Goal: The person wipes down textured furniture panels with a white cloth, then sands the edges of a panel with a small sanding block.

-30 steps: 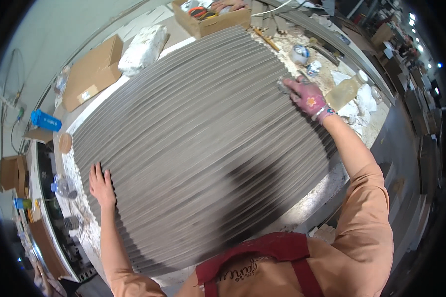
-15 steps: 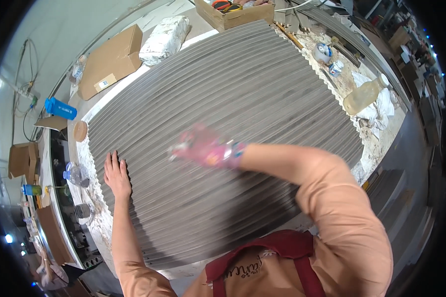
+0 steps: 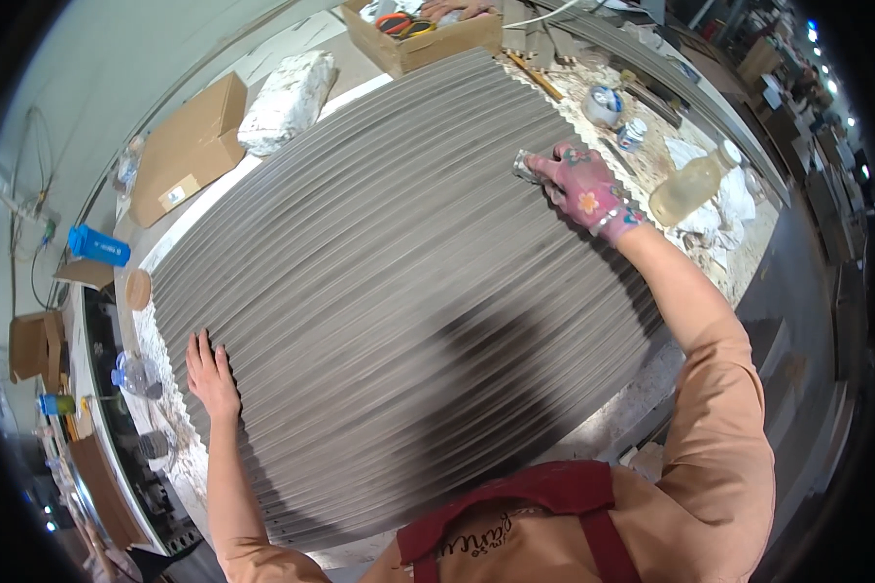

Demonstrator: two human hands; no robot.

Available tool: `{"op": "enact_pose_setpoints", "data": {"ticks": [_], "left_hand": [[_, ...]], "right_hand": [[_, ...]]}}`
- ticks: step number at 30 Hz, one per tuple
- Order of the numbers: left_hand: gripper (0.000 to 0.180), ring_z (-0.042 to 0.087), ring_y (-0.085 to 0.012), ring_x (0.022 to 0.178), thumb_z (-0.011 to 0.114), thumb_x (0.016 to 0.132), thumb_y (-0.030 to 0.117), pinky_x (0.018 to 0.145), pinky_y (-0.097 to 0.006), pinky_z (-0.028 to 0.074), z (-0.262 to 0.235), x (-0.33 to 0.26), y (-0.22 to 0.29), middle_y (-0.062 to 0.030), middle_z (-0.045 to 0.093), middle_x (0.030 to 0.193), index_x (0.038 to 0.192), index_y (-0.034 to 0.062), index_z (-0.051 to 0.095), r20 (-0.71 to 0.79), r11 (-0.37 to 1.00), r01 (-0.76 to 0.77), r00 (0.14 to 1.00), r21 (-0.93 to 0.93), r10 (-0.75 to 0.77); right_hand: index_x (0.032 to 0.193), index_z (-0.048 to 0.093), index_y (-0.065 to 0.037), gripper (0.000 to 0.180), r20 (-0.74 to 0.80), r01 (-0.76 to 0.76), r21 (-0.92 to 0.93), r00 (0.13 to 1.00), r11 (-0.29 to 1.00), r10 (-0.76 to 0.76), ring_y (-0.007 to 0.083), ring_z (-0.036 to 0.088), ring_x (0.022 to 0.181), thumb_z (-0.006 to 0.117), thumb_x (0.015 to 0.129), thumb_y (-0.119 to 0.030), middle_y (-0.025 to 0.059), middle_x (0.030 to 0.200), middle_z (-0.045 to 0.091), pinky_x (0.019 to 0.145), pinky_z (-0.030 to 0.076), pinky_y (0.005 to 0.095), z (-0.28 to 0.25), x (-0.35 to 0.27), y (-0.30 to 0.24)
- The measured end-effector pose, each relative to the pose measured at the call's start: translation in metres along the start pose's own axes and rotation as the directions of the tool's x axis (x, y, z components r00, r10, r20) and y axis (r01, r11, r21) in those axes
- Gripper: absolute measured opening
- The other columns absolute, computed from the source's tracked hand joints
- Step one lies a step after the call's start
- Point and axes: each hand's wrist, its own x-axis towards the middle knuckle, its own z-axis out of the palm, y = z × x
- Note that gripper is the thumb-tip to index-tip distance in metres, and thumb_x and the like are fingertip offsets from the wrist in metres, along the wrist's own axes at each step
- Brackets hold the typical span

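Observation:
A large grey ribbed panel lies across the table, its ridges running left to right. My bare left hand rests flat near the panel's left edge, fingers stretched out. Toward the panel's far right side is my right hand, in a pink flowered glove. Its fingers are closed on a small greyish-white wad, which looks like a crumpled cloth or pad; its exact kind is unclear. The wad is at the panel's surface.
Along the right edge are a yellowish bottle, a white rag, a small jar and a tape roll. Behind lie a cardboard box, a white wrapped bundle and flat cardboard. A blue cup is at left.
My right hand has swept from the panel's middle to its far right side, with the wad still in it. My left hand stays flat at the left edge. The whole view has shifted slightly.

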Motion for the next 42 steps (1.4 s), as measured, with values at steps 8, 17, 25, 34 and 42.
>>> {"op": "enact_pose_setpoints", "data": {"ticks": [8, 17, 25, 34, 42], "left_hand": [[0.049, 0.029, -0.0293, 0.14, 0.037, 0.101, 0.041, 0.111, -0.051, 0.021, 0.004, 0.007, 0.009, -0.0072, 0.033, 0.153, 0.144, 0.0182, 0.04, -0.017, 1.0, -0.007, 1.0, 0.003, 0.008], [0.05, 0.026, -0.027, 0.142, 0.03, 0.102, 0.043, 0.111, -0.053, 0.02, 0.004, 0.012, 0.002, -0.0046, 0.03, 0.155, 0.147, 0.0214, 0.037, 0.01, 0.999, -0.031, 0.999, -0.039, 0.032], [0.051, 0.026, -0.0303, 0.142, 0.03, 0.103, 0.042, 0.112, -0.052, 0.018, 0.004, 0.003, 0.004, -0.0079, 0.03, 0.155, 0.147, 0.0186, 0.036, 0.022, 0.999, -0.017, 1.0, -0.041, 0.017], [0.051, 0.026, -0.0295, 0.142, 0.03, 0.103, 0.042, 0.112, -0.049, 0.019, 0.001, 0.002, -0.004, -0.0088, 0.029, 0.155, 0.147, 0.018, 0.037, 0.016, 0.999, -0.019, 1.0, -0.033, 0.02], [0.05, 0.038, -0.0313, 0.133, 0.042, 0.1, 0.04, 0.107, -0.053, 0.025, -0.006, 0.035, -0.005, -0.0102, 0.042, 0.143, 0.144, 0.0168, 0.04, 0.001, 0.999, 0.041, 0.999, -0.032, -0.041]], "right_hand": [[0.126, 0.059, -0.018, 0.044, -0.005, -0.319, 0.102, 0.947, 0.942, 0.321, 0.0363, 0.066, 0.086, 0.063, 0.082, -0.017, 0.0172, 0.109, 0.066, 0.076, 0.054, 0.0451, -0.008, 0.021, 0.038], [0.125, 0.057, -0.031, 0.031, 0.42, -0.023, 0.527, 0.876, 0.85, -0.237, 0.029, 0.056, 0.112, 0.045, 0.097, -0.035, 0.005, 0.118, 0.061, 0.106, 0.036, 0.0427, 0.092, 0.11, -0.316], [0.119, 0.065, -0.02, 0.041, 0.393, -0.859, 0.45, 0.435, 0.243, 0.81, 0.0247, 0.067, 0.082, 0.058, 0.089, -0.048, 0.0103, 0.094, 0.07, 0.078, 0.053, 0.0366, 0.013, 0.042, 0.076], [0.126, 0.059, -0.028, 0.045, 0.169, -0.591, -0.074, 0.786, 0.803, 0.594, 0.0329, 0.066, 0.09, 0.063, 0.083, -0.015, 0.015, 0.1, 0.067, 0.079, 0.052, 0.0419, 0.019, 0.016, 0.106], [0.12, 0.062, -0.02, 0.034, 0.075, 0.082, 0.372, 0.99, 0.925, -0.118, 0.033, 0.06, 0.108, 0.051, 0.093, -0.037, 0.0148, 0.119, 0.063, 0.092, 0.047, 0.0479, 0.014, 0.112, -0.162]]}}
